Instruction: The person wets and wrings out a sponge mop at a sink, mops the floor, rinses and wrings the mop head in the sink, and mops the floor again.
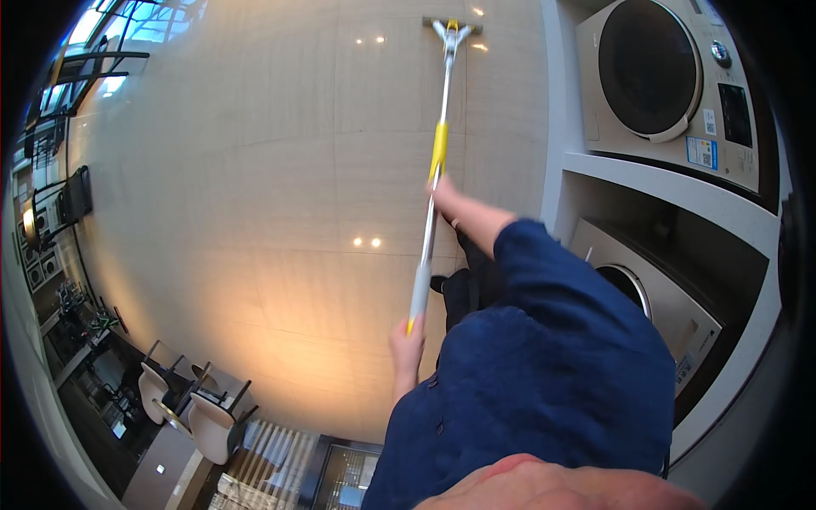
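A long mop (pixel 446 89) with a silver pole, a yellow sleeve and a white forked bracket stretches forward from me. Its narrow, dark mop head (pixel 466 28) rests on the floor at the top of the view. My left hand (pixel 407 338) is closed around the grey and yellow grip at the near end. Farther down the pole, just below the yellow sleeve, my right hand (pixel 443 191) is wrapped around it, slightly blurred.
Glossy beige floor tiles (pixel 229 170) spread out ahead and left. On the right, two front-loading machines (pixel 654 68) sit in a white shelving frame (pixel 671 183). Chairs (pixel 208 425) and a table (pixel 161 467) stand at lower left, with a black chair (pixel 76 191) farther up.
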A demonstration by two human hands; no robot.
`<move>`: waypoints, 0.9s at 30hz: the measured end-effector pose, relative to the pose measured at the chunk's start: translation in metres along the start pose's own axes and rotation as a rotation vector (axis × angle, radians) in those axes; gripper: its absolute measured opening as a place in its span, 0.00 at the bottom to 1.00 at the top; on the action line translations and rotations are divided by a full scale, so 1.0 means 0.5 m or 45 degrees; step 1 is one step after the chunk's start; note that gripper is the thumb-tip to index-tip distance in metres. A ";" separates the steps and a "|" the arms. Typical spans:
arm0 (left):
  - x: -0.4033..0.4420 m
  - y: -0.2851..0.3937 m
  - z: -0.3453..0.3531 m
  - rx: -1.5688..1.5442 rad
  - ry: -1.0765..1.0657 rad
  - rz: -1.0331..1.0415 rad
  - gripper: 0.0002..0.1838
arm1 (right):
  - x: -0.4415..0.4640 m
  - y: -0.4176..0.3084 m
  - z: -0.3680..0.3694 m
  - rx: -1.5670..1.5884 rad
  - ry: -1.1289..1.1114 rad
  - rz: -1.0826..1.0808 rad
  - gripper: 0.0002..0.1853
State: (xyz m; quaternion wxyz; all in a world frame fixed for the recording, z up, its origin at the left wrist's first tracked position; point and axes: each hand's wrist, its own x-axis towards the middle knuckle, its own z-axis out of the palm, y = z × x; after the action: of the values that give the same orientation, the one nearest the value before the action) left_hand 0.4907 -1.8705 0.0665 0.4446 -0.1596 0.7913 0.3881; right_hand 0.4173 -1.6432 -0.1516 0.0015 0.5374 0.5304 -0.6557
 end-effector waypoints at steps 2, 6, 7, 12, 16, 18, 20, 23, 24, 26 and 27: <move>0.058 0.095 0.073 0.005 -0.113 0.204 0.13 | 0.155 -0.072 -0.056 -0.121 -0.080 0.323 0.13; 0.013 0.066 0.015 0.237 -0.033 0.236 0.15 | 0.111 -0.031 -0.019 -0.310 -0.340 0.319 0.08; -0.025 0.003 -0.033 0.333 0.038 0.035 0.17 | 0.053 0.052 0.024 -0.170 -0.398 0.221 0.07; -0.369 -0.120 -0.253 0.348 0.126 -0.391 0.20 | -0.429 0.137 0.127 -0.333 -0.969 0.741 0.09; -0.379 -0.261 -0.256 0.234 0.263 -0.401 0.19 | -0.449 0.145 0.145 0.028 -0.779 0.995 0.06; -0.320 -0.211 -0.197 0.147 0.265 -0.222 0.16 | -0.354 0.174 0.142 -0.217 -0.616 0.699 0.03; -0.175 -0.145 -0.097 0.127 0.094 -0.241 0.12 | -0.196 0.154 0.120 -0.202 -0.232 0.289 0.06; 0.014 0.024 0.043 -0.280 -0.136 -0.038 0.11 | 0.081 -0.002 0.047 -0.182 -0.007 0.068 0.10; 0.047 0.109 0.074 -0.278 -0.240 0.089 0.12 | 0.156 -0.055 0.014 -0.216 0.036 -0.034 0.11; 0.090 0.201 0.120 -0.274 -0.320 0.138 0.13 | 0.208 -0.148 -0.041 -0.224 0.060 0.008 0.14; 0.088 0.186 0.120 -0.273 -0.326 0.130 0.13 | 0.213 -0.157 -0.056 -0.429 0.198 -0.091 0.16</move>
State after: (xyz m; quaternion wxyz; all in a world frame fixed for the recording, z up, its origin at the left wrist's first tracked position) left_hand 0.4455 -1.7606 0.0561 0.5019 -0.1148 0.6895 0.5095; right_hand 0.3471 -1.5288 -0.1686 0.0271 0.5595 0.6500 -0.5136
